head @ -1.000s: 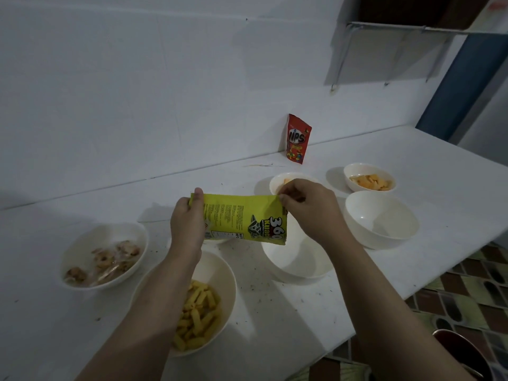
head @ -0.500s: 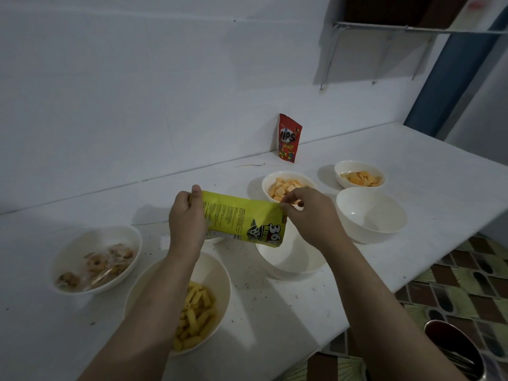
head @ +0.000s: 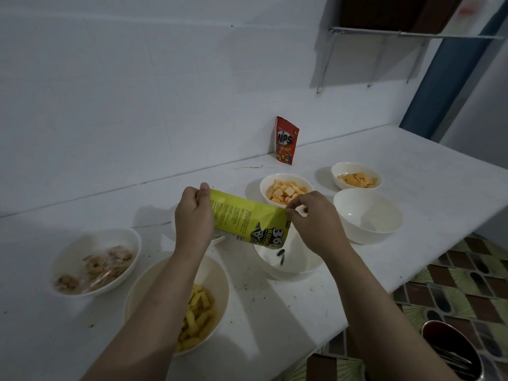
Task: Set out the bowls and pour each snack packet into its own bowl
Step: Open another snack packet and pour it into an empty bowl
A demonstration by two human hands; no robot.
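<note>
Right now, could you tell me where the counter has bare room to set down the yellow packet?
Bare counter lies right of the red packet, behind the two right-hand bowls. Another patch sits in front of the bowl being filled. Between the left bowls it is crowded.

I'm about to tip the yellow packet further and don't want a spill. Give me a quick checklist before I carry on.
1. Packet mouth over the bowl: ok, the yellow packet tilts down into it.
2. Grip: ok, left hand and right hand hold opposite ends.
3. Bowl otherwise unused: ok, only dark pieces falling in.
4. Contents left in the packet: cannot tell.
5. Spare bowl for the red packet: ok, empty bowl at right.
</note>
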